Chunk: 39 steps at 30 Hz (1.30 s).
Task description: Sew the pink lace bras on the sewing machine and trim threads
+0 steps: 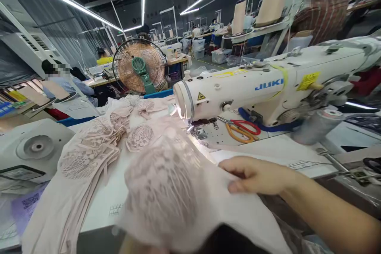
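A pale pink lace garment piece (166, 182) spreads over the near side of the sewing table, blurred by motion. My right hand (253, 174) pinches its right edge between thumb and curled fingers. At the bottom edge, only a small blurred bit of my left hand (143, 247) shows below the lace; the cloth and the frame's edge hide its fingers. The white JUKI sewing machine (232, 91) stands just beyond, its lit needle area close to the garment's far edge. Scissors with orange and red handles (242, 131) lie on the machine bed.
A stack of similar lace pieces (92, 147) hangs over the table's left side. Beside it sits a white machine part (35, 147). A grey thread cone (320, 125) stands at right, and a fan (139, 67) behind the table. Other people sit at machines further back.
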{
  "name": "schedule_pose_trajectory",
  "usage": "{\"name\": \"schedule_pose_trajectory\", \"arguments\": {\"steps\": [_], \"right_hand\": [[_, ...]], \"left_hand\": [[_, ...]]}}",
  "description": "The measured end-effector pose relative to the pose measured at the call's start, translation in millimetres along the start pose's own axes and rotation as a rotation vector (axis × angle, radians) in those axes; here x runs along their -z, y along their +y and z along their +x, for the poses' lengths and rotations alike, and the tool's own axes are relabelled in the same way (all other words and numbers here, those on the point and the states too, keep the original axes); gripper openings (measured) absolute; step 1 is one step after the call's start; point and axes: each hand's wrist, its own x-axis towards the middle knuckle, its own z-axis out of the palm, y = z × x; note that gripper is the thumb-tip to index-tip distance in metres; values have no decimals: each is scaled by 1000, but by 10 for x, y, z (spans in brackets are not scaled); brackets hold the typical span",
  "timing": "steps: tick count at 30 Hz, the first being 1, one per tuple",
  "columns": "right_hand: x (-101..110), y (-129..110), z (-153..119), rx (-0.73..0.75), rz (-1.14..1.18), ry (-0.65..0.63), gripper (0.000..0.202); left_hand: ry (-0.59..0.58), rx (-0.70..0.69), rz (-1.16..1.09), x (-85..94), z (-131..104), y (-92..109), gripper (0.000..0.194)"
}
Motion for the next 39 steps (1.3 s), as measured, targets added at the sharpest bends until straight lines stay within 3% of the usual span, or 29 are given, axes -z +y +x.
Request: {"name": "schedule_pose_trajectory", "arguments": {"steps": [3, 7, 9, 11, 13, 15, 16, 19, 21, 23, 26, 31, 39], "right_hand": [[71, 208, 280, -71, -273, 143, 45], [-31, 357, 605, -182, -538, 321, 25], [-116, 362, 721, -196, -669, 390, 22], [-173, 357, 807, -185, -770, 442, 22], [-192, 372, 866, -174, -836, 471, 24], [-193, 412, 901, -172, -873, 480, 24], [-197, 437, 911, -169, -885, 480, 25], [-247, 499, 920, -125, -911, 486, 23], [-314, 520, 914, -70, -920, 497, 20], [-388, 535, 892, -6, -916, 507, 19], [-466, 571, 810, 118, -902, 501, 26], [-474, 692, 521, 322, -940, 503, 34], [-483, 843, 201, 362, -1008, 534, 36]], "left_hand": [[136, 113, -79, -29, 88, 69, 45], [424, 237, -200, 42, 386, 95, 17], [473, 255, -135, 170, 476, 125, 12], [380, 338, 44, 319, 479, 218, 24], [150, 485, 294, 409, 420, 376, 49], [-100, 553, 518, 365, 357, 541, 58], [-203, 523, 604, 284, 343, 599, 55], [-397, 183, 793, -136, 446, 584, 39], [-463, -123, 924, -444, 644, 419, 30], [-547, -345, 1007, -669, 900, 201, 31], [-688, -369, 1248, -779, 1237, -71, 41], [-687, -258, 1658, -653, 1426, -201, 56], [-569, -219, 1831, -777, 1490, -247, 62]]}}
